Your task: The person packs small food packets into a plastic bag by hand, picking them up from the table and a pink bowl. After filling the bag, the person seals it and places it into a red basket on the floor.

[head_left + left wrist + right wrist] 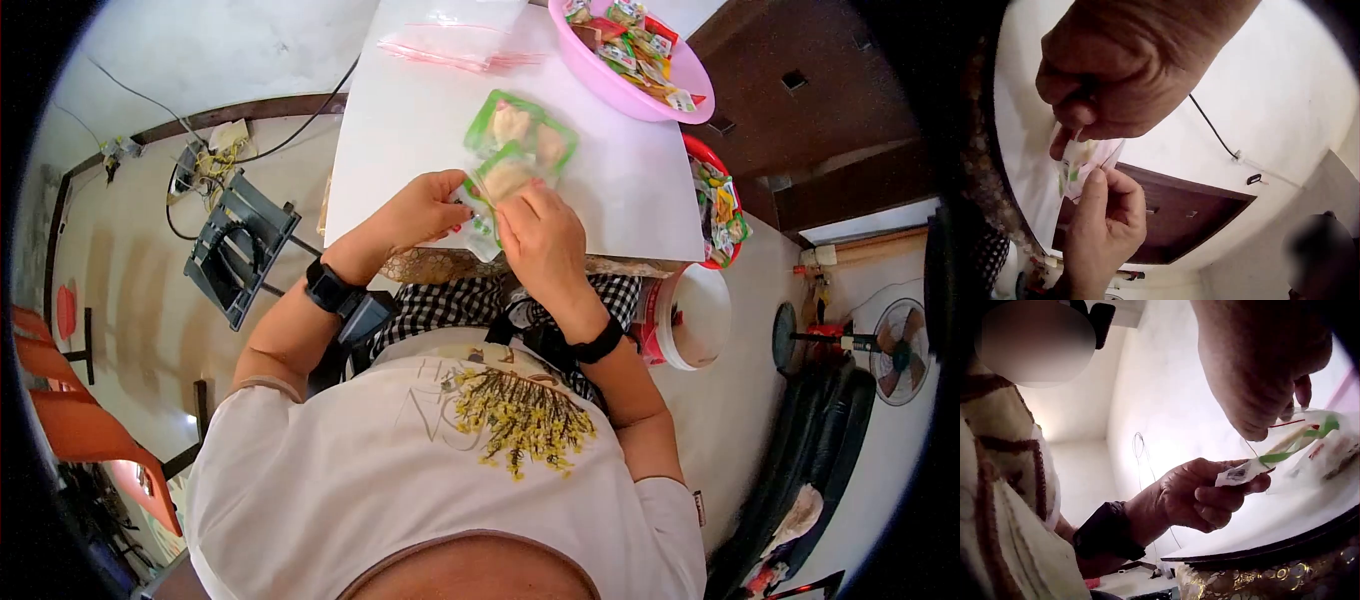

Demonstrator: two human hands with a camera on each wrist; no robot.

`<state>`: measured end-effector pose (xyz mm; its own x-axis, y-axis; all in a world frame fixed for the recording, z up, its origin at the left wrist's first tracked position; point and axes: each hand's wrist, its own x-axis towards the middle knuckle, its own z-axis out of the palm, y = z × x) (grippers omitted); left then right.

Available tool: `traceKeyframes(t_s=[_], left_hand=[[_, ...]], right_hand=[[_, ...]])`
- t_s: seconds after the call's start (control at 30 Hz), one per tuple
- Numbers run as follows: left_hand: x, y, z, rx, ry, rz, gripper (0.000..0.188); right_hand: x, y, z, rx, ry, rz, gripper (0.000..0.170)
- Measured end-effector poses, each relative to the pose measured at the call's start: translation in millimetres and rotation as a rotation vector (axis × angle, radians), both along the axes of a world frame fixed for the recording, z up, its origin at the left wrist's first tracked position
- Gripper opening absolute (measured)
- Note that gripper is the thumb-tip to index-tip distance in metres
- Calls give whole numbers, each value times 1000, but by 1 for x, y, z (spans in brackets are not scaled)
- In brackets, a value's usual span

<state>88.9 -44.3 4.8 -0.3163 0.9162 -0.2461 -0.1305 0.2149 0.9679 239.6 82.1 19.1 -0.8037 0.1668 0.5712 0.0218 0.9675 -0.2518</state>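
Observation:
My left hand (425, 212) pinches the end of a small food packet (1235, 475) with green edges and a white, barcoded flap. Beside it, my right hand (545, 245) pinches a clear plastic bag (1110, 150) with a thin red line along it, fingertips close to the left hand's. Between the hands, a green-edged packet (503, 178) with a pale filling shows in the head view. Just beyond it on the white table lies another green-edged packet (550, 145). The bag overlaps the packets, and the right fingertips are partly hidden in the right wrist view.
A stack of clear bags with red strips (450, 45) lies at the table's far side. A pink basin (600, 75) of small packets stands far right. Below the right edge are a red-rimmed basin (738, 180) of packets and a white bucket (705, 325).

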Motion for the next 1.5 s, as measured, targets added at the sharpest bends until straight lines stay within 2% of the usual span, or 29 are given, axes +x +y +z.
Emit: traceKeyframes(t_s=[0.17,0.27,0.3,0.4,0.5,0.63,0.73,0.83,0.93,1.03,1.13,1.33,1.43,1.5], left_hand=[[3,-1,15,-82,206,15,32],[3,-15,6,10,-62,68,34],[3,-16,5,-31,-72,91,34],[18,-9,-7,132,-378,270,28],[18,-2,-19,95,-312,244,23],[29,26,-11,70,-300,237,26],[14,45,-13,26,-91,74,34],[24,68,-1,108,-76,165,44],[28,67,-18,278,-63,217,47],[25,56,-16,88,-28,67,43],[25,57,-21,82,-95,44,43],[27,86,-33,285,-124,-15,58],[24,94,-36,350,-9,-58,67],[20,92,-44,379,326,-85,71]], right_hand=[[12,14,-2,3,40,-52,11],[16,18,-5,-21,95,-56,14],[17,20,-8,-30,99,-55,15],[18,19,-10,-83,103,-16,17],[19,13,-8,-109,88,31,19],[17,8,-13,-103,141,96,21],[18,9,-12,-78,177,88,18],[21,10,-12,-127,174,86,18],[22,14,-14,-114,171,84,17],[24,16,-11,-119,180,69,15],[23,17,-12,-131,171,85,14],[23,20,-17,-105,202,56,17],[25,23,-20,-132,175,37,16],[27,22,-16,-161,185,68,14]])
